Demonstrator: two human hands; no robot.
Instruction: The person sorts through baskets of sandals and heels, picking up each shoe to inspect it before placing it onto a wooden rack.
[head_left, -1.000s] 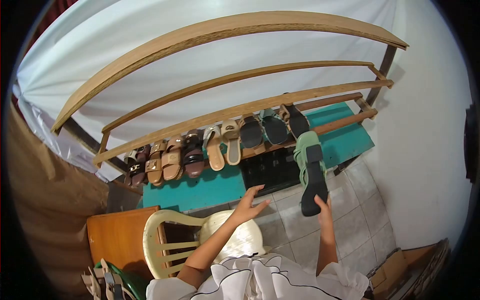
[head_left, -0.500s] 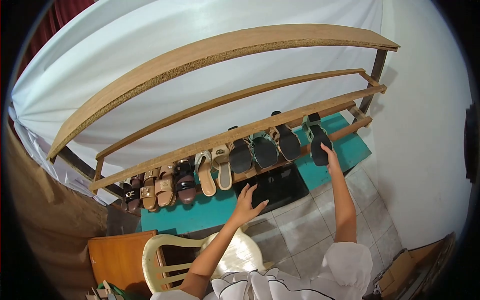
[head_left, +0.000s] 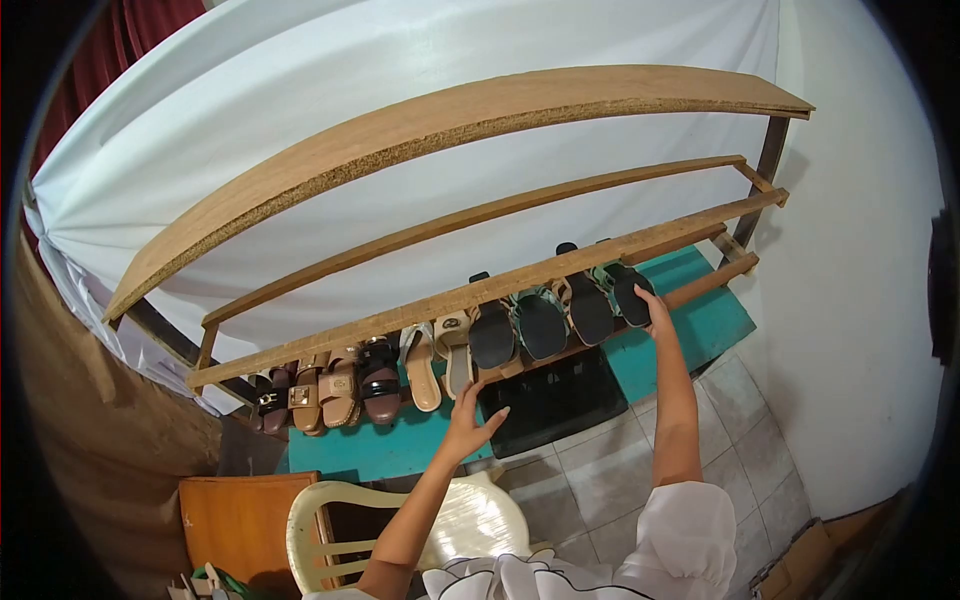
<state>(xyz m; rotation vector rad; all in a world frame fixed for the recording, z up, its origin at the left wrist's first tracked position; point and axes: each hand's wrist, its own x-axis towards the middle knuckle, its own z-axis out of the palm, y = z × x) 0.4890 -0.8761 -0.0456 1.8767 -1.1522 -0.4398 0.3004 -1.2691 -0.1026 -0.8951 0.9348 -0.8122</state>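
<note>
My right hand (head_left: pixel 656 314) grips the heel end of a green-strapped sandal (head_left: pixel 631 297) with a black insole, at the right end of a row on the rack's lower bars. Immediately left of it are a tan-strapped black sandal (head_left: pixel 590 310), a green-strapped one (head_left: pixel 542 325) and another black-soled sandal (head_left: pixel 492 337). My left hand (head_left: pixel 467 428) holds nothing; its fingers are apart, just below a beige slide (head_left: pixel 458 368). A silver-strapped slide (head_left: pixel 425 380) stands beside that one. Farther left sit brown and dark slides, including a dark purple one (head_left: pixel 381 392).
The wooden rack (head_left: pixel 480 225) stands before a white cloth (head_left: pixel 420 60). Under it are a teal board (head_left: pixel 345 455) and a shiny black panel (head_left: pixel 555 400). A cream plastic chair (head_left: pixel 480 520) and an orange-brown wooden piece (head_left: pixel 240 530) are nearer me. A white wall (head_left: pixel 860 300) bounds the right.
My right hand has moved the green-strapped sandal left, up against the neighbouring tan-strapped one. My left hand has shifted slightly left and down, still open. The view has shifted a little.
</note>
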